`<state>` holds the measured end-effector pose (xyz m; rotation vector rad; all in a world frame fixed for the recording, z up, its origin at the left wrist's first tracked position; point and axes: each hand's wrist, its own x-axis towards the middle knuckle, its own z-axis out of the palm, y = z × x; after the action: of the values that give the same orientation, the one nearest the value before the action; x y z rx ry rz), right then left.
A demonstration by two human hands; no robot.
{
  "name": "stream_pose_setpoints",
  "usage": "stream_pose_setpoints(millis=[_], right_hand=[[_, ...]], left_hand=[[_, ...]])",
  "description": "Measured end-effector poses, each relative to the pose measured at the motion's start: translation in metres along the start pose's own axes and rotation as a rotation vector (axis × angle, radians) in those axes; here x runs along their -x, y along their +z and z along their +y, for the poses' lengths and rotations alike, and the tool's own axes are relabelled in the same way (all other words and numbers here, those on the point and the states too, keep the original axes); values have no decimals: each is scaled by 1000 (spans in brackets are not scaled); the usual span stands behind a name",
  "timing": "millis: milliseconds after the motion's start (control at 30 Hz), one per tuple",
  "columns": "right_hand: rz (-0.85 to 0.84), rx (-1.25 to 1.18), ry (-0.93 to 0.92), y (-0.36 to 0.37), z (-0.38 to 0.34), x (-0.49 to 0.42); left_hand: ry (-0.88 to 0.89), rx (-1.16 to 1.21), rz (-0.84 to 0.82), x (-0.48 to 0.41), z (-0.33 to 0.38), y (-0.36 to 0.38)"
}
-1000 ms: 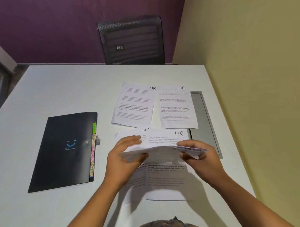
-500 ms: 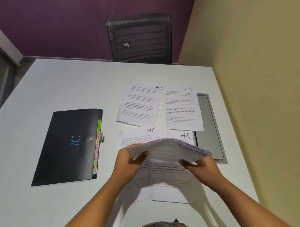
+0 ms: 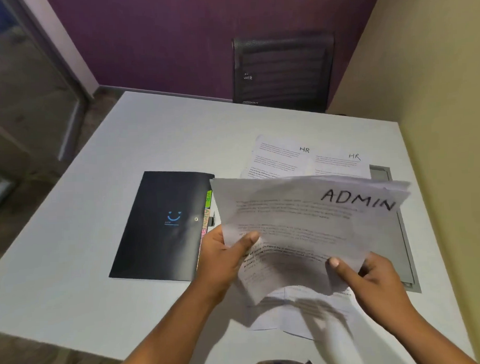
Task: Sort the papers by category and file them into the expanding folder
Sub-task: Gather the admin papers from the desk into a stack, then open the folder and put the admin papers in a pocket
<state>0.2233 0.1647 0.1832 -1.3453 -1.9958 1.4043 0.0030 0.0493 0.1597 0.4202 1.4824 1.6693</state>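
I hold a stack of papers (image 3: 302, 220) raised above the table, the top sheet marked ADMIN. My left hand (image 3: 222, 256) grips its lower left edge and my right hand (image 3: 373, 278) grips its lower right edge. A black expanding folder (image 3: 158, 225) with a blue smiley lies closed to the left, coloured tabs along its right side. Two sheets marked HR (image 3: 306, 157) lie flat behind the stack. More sheets (image 3: 292, 308) lie under my hands, mostly hidden.
A grey metal cable hatch (image 3: 401, 244) is set into the white table (image 3: 72, 242) at the right, beside the yellow wall. A black mesh chair (image 3: 284, 71) stands at the far edge. The table's left edge drops to the floor.
I have lifted the stack and tilted it up toward me, so the ADMIN heading now faces the camera. My view has swung to the right and closer.
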Motion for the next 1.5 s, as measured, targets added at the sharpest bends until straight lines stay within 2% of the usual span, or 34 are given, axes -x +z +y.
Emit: stream_pose_setpoints(millis=[100, 167, 267, 433, 500, 700, 867, 1033, 1100, 1167, 1267, 1367, 1500], right_hand=[[-4, 16, -13, 14, -7, -2], [-11, 78, 11, 25, -7, -5], [9, 78, 70, 40, -4, -9], [113, -39, 250, 62, 0, -5], [157, -107, 313, 69, 4, -1], [183, -193, 349, 83, -2, 14], [221, -229, 376, 95, 0, 17], [209, -253, 393, 103, -4, 15], [202, -255, 382, 105, -10, 14], [193, -274, 373, 108, -15, 12], [182, -306, 353, 112, -25, 8], [171, -344, 325, 115, -38, 5], [142, -390, 302, 117, -52, 2]], left_hand=[[-8, 103, 6, -3, 4, -13], [-28, 66, -17, -8, 5, -25], [-94, -217, 19, -21, -9, -52], [-184, -1049, 207, -52, -68, -108], [-174, -1282, 257, -56, -85, -126], [-178, -1510, 211, -49, -109, -149], [-168, -1732, 45, -47, -102, -146], [-170, -1823, -210, -48, -70, -149], [-208, -1870, -243, -48, -52, -151], [-182, -1902, -204, -46, -34, -154], [-51, -1900, -34, -40, -10, -165], [100, -1722, 135, -33, 4, -177], [115, -1603, 216, -18, 10, -185]])
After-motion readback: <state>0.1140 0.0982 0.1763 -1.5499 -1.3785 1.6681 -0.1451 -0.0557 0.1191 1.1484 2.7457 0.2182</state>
